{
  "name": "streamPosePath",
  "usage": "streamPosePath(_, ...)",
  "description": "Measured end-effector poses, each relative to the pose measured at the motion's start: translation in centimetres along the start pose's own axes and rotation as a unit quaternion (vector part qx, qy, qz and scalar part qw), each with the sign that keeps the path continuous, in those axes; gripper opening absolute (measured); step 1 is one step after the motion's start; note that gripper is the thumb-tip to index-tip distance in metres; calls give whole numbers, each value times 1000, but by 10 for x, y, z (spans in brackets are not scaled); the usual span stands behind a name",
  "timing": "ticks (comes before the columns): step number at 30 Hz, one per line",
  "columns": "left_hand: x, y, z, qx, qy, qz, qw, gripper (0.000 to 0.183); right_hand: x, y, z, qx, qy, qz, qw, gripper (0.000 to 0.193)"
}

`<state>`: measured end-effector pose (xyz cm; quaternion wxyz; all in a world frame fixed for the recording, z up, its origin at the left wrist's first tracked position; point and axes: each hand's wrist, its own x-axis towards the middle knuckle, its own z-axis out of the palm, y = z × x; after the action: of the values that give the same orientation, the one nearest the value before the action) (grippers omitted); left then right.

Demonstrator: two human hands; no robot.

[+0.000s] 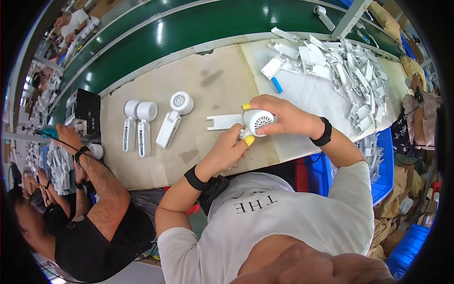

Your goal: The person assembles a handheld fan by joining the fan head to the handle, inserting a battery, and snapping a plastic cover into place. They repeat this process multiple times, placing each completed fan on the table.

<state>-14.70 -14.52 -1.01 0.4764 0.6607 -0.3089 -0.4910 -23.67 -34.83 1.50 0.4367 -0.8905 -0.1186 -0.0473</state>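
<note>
A white handheld fan (257, 118) with a round grilled head is between my hands above the table. My right hand (286, 116) grips the round head, its thumb on the grille side. At the neck, my left hand (231, 146) pinches the fan; the exact part under its fingers is partly hidden. The fan's flat open handle piece (223, 122) points left, with a notched end. Yellow covers sit on a fingertip of each hand. Left of my hands lie several similar fans, one of them a single white fan (175, 118) tilted on the table.
Loose white plastic handle shells (326, 64) pile up at the far right, with a blue battery-like cylinder (277, 85) beside them. A blue bin (385, 165) stands below the right table edge. A green conveyor belt (161, 38) runs behind. To the left, a co-worker's arm (101, 175) reaches forward.
</note>
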Motion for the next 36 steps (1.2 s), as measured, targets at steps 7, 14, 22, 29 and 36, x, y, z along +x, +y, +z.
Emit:
streamPosePath(7,13,1,-7,-302,-23,153,941,23,15,60,-47,-40,101,211,971,41)
streamPosePath(14,27,12,-13,-307,48,193,931,29,50,86,-38,-415,171,261,855,43)
streamPosePath(22,32,5,-26,-252,108,228,934,29,45,95,-39,-309,177,208,911,37)
streamPosePath(29,49,2,-24,-290,200,284,892,30,27,64,-32,83,310,181,930,59)
streamPosePath(36,51,-19,-34,-329,222,276,875,31,20,21,4,120,95,85,984,59)
